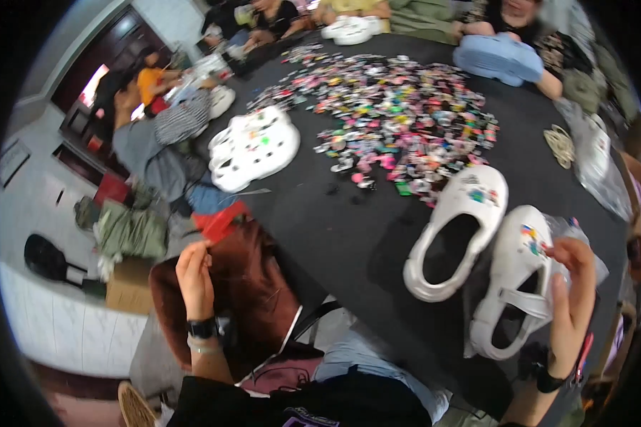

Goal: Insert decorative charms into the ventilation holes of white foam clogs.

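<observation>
— The right hand, half open with fingers curled and thumb apart, reaches a white clog from its outer side, fingertips at the colourful charms on the toe.

— Does it grip one?

— Cannot tell; the fingers hide the contact.

— And which way does the clog point?

— Toe away from the wearer, heel nearer, just left of the wrist. Its long axis runs outward, leaning slightly right, with the sole down on the black table.

— Its neighbour?

— A second white clog sits farther left of that hand, also toe outward, its axis tilted a little more to the right.

— The other hand?

— The left hand hovers above brown fabric, fingers drawn in toward the thumb, a red piece just beyond the fingertips. Whether it pinches anything is unclear.
</observation>
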Tool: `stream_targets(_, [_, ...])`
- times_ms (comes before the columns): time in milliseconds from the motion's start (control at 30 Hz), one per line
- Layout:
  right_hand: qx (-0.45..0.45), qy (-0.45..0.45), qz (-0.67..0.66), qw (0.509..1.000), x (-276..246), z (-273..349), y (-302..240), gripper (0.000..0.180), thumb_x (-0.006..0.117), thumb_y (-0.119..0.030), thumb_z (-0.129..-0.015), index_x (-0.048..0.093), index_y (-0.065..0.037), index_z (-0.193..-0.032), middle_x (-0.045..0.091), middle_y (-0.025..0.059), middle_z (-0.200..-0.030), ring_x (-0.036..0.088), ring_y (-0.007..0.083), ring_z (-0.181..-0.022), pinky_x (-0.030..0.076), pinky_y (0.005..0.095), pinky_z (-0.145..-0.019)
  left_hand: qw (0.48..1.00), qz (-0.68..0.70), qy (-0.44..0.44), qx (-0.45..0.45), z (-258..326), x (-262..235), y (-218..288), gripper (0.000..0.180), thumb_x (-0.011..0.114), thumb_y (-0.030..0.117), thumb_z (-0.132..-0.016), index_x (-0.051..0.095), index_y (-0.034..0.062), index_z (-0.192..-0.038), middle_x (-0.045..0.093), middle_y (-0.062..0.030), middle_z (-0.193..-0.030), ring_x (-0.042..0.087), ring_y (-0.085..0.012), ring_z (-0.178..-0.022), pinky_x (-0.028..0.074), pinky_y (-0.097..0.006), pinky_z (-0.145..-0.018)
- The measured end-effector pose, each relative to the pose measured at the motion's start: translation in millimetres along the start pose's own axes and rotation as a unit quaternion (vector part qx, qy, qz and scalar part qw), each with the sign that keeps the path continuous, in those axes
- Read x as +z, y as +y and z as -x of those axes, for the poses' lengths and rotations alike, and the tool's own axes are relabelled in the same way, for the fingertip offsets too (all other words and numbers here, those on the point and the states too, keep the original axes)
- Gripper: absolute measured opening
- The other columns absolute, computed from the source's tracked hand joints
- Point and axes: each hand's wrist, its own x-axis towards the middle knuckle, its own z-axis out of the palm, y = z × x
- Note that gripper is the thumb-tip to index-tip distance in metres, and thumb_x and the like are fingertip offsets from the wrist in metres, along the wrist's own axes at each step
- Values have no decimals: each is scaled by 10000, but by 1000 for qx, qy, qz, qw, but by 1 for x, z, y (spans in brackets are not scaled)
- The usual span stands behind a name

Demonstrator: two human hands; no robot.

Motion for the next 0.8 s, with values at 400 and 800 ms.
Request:
stream_targets(400, [-23,-103,38,994,8,-2,35,311,494,-155,-970,486,-24,-1252,530,86,-1153,509,173,-1065,347,321,-1000,887,-89,223,-396,71,-198,-254,104,617,151,-900,682,70,-909,543,16,-656,434,-92,-470,329,-254,-406])
stream_targets(800, [-28,-83,31,996,-3,-6,34,313,472,-139,-988,475,-11,-1274,516,90,-1226,526,177,-1072,359,330,-1016,772,-76,431,-461,135,-259,-324,70,589,115,-832,600,46,-835,689,-140,-747,494,-203,-438,368,-340,-392])
